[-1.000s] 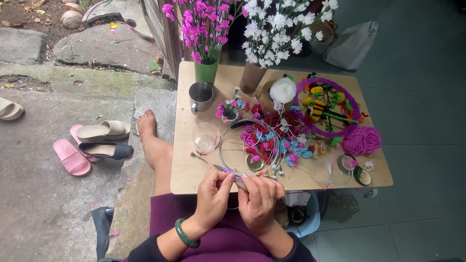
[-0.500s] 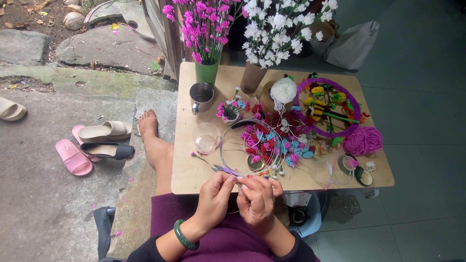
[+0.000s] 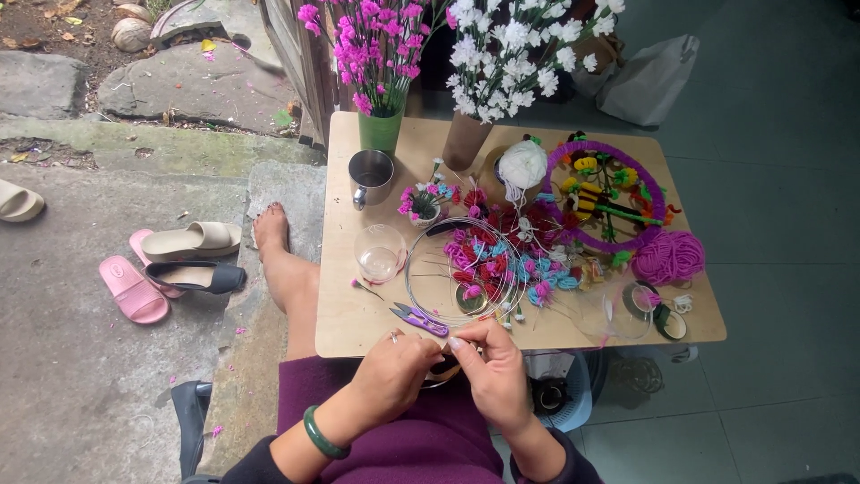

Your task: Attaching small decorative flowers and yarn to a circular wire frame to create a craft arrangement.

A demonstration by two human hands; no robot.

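Observation:
My left hand [image 3: 391, 375] and my right hand [image 3: 492, 369] meet at the near edge of the low wooden table [image 3: 345, 296], both pinching a small tan-and-dark piece [image 3: 445, 367] between the fingertips; what it is stays mostly hidden. A green bangle [image 3: 318, 434] circles my left wrist. Purple-handled snips [image 3: 418, 319] lie on the table just above my left hand. A coil of thin wire [image 3: 448, 269] lies beyond them, next to a heap of small pink, red and blue craft flowers [image 3: 502, 255].
On the table stand a clear glass [image 3: 380, 252], a metal mug [image 3: 370, 177], a green vase of pink flowers [image 3: 381, 125], a white-flower vase [image 3: 466, 139], white yarn [image 3: 522, 164], a purple wreath ring [image 3: 609, 193] and pink yarn [image 3: 667, 257]. Sandals [image 3: 179, 255] lie left.
Both hands have drawn back slightly from the table edge toward my lap, still pinched together on the small piece. Things on the table have not moved.

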